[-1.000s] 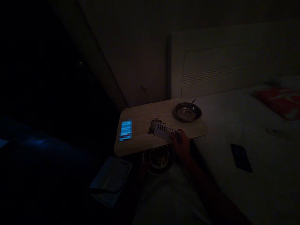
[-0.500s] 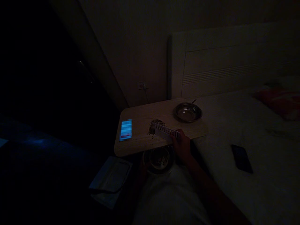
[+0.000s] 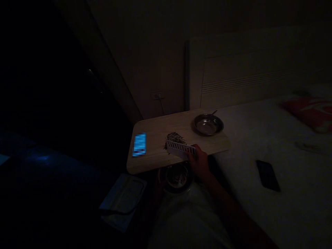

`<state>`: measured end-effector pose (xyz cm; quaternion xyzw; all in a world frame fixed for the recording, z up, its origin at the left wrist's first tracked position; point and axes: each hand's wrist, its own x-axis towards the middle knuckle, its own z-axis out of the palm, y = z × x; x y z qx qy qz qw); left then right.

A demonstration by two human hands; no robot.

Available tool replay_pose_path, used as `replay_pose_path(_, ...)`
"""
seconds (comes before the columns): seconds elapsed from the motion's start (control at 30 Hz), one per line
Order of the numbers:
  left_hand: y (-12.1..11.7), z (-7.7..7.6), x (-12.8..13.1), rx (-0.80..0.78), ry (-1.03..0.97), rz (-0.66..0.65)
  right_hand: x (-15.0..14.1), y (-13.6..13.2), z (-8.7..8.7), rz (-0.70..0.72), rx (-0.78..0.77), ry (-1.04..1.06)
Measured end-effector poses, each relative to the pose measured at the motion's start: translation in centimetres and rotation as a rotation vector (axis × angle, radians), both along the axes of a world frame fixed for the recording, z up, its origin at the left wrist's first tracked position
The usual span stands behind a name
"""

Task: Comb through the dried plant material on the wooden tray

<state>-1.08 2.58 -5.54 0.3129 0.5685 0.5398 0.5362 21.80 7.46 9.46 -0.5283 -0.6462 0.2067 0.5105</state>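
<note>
Right now our right grip [image 3: 199,160] holds a slotted strip [image 3: 178,148] at the near edge of dark bits [image 3: 176,137] on the wooden counter [image 3: 155,128]; whether our left grip [image 3: 160,184] holds the lower bowl [image 3: 178,189], we cannot tell. Bed [image 3: 246,138] and wall [image 3: 145,62] lie dim.

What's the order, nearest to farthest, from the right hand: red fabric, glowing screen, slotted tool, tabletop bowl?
1. Slotted tool: in the right hand.
2. Tabletop bowl: beyond the hand.
3. Glowing screen: left.
4. Red fabric: far right.
</note>
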Motion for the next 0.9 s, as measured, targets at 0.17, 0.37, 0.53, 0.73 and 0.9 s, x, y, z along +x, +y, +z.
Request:
replay_pose_path(0.17, 0.2, 0.0, 0.2, 0.016, -0.026, 0.012, 0.1, -0.2, -0.1, 0.01, -0.024, 0.018)
replay_pose_path(0.37, -0.4, 1.2, 0.7, -0.005, -0.025, 0.024, 0.6, -0.6, -0.4, 0.015, -0.04, 0.049)
replay_pose_path(0.53, -0.4, 2.0, 0.8, -0.044, -0.058, 0.009, 0.5, -0.3, -0.9, 0.0, -0.058, 0.076)
replay_pose_path(0.73, -0.1, 1.6, 0.3, 0.018, 0.005, 0.003, 0.0, 0.6, -1.5, 0.029, -0.08, 0.134)
replay_pose_path(0.9, 0.0, 0.9, 0.2, 0.071, 0.013, 0.001, -0.3, 0.9, -1.5, 0.053, -0.078, 0.134)
